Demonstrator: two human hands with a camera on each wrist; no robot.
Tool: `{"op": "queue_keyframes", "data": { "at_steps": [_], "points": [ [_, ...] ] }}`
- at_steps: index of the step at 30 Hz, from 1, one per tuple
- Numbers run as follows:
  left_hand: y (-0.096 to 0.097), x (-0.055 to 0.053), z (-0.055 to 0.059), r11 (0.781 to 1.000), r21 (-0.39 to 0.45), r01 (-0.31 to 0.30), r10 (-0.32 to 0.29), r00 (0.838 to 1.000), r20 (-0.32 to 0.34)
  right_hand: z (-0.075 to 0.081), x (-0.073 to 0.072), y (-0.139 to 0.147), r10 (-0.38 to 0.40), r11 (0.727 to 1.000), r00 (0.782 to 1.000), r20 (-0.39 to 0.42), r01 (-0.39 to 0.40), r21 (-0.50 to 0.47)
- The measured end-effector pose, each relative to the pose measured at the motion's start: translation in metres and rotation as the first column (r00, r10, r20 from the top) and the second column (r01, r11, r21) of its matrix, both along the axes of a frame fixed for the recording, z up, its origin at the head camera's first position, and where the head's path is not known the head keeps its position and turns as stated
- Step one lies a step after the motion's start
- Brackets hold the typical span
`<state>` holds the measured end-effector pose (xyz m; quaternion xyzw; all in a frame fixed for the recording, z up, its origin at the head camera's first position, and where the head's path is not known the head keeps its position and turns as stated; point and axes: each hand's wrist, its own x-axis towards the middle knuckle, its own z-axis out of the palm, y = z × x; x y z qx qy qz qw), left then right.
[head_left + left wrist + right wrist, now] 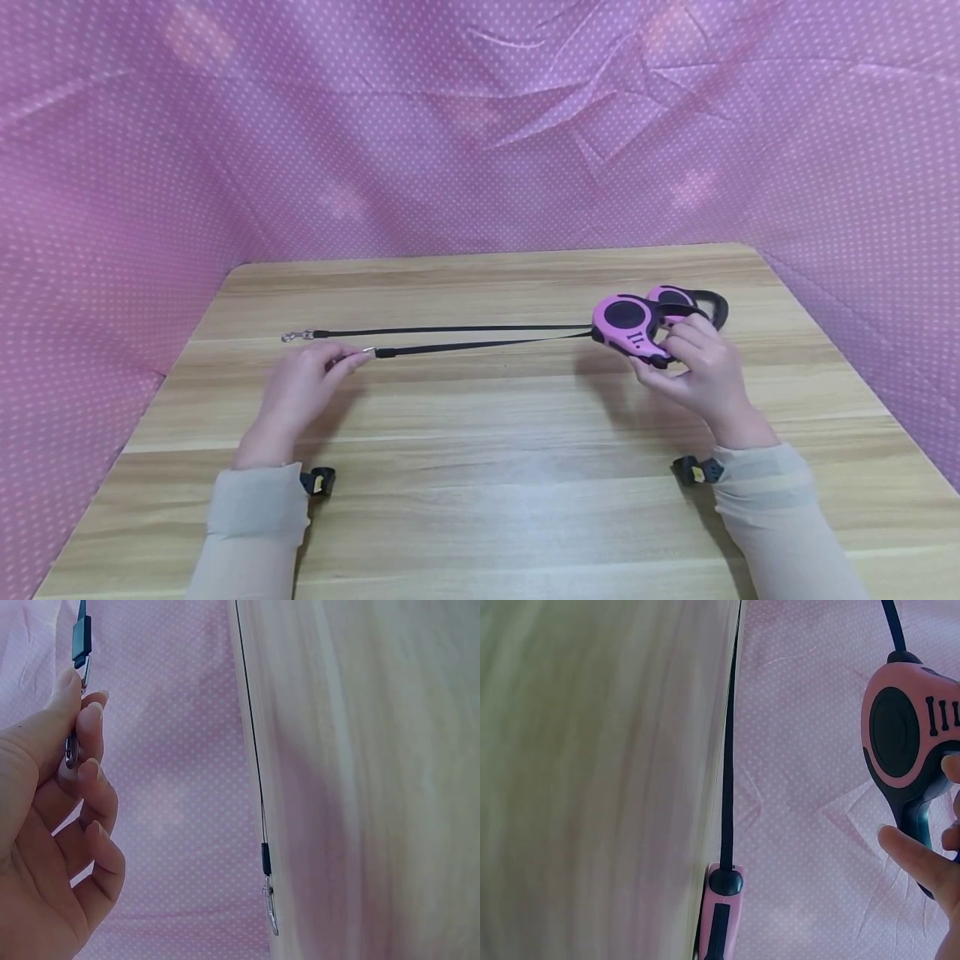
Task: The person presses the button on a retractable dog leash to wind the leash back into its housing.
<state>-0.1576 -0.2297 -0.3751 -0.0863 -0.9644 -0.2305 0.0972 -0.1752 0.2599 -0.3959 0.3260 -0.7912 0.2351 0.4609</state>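
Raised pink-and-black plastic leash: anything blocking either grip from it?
Nothing visible: right grip holds its black handle, left grip pinches its silver metal clip; a second pink-and-black leash lies behind.

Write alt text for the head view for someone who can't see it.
A pink-and-black retractable leash is held above a wooden table, the person's right-hand grip on its handle, the left-hand grip pinching the clip of its extended black strap. A second leash lies extended just beyond it, and dotted pink fabric hangs behind.
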Motion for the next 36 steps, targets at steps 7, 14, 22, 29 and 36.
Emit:
{"op": "queue_keyframes", "data": {
  "at_steps": [7, 14, 22, 29, 36],
  "points": [
    [0.003, 0.001, 0.001, 1.000, -0.004, 0.015, -0.015, 1.000, -0.019, 0.000, 0.000, -0.001, 0.008, 1.000, 1.000, 0.003, -0.008, 0.008],
    [0.005, 0.000, 0.000, 0.999, -0.021, 0.027, -0.028, 0.999, -0.039, 0.000, 0.001, -0.002, 0.022, 1.000, 1.000, 0.007, -0.022, 0.007],
    [0.010, 0.000, 0.000, 0.999, -0.027, 0.036, -0.037, 0.999, -0.039, -0.001, 0.001, -0.005, 0.034, 0.999, 0.999, -0.004, -0.034, 0.016],
    [0.014, -0.001, -0.002, 0.998, -0.029, 0.054, -0.056, 0.997, -0.058, -0.001, 0.000, -0.007, 0.044, 0.999, 0.999, -0.012, -0.044, 0.021],
    [0.019, 0.000, -0.002, 0.996, -0.038, 0.082, -0.085, 0.991, -0.100, -0.001, 0.000, -0.008, 0.046, 0.999, 0.999, -0.022, -0.046, 0.022]
  ]
}}
